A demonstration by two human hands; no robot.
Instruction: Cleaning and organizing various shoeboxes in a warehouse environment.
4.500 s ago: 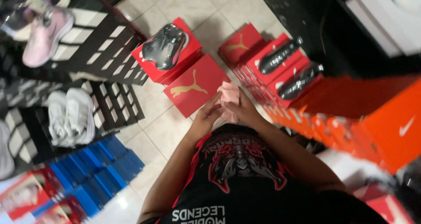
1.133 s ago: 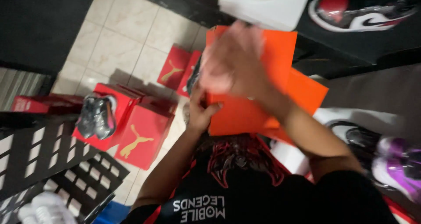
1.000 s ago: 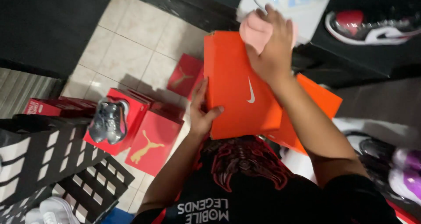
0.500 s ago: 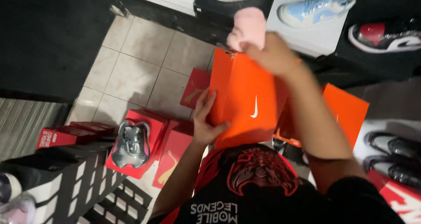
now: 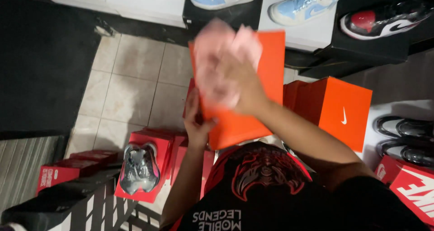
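left hand (image 5: 195, 122) clamps orange shoebox lid (image 5: 253, 109) edge; right hand (image 5: 235, 84), blurred, presses pink cloth (image 5: 221, 54) on it

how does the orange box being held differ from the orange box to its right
The held orange box is lifted and tilted, gripped at its edge by the left hand, with the right hand pressing a pink cloth on it. The other orange box stands untouched among the stock. Both are plain orange.

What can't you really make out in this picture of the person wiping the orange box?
Head view only:
- Pink cloth: motion blur hides its shape.
- Right hand: blurred, so the fingers are unclear.
- Orange box: face largely covered by cloth and hand.
- Left hand: fingers tucked behind the box edge.
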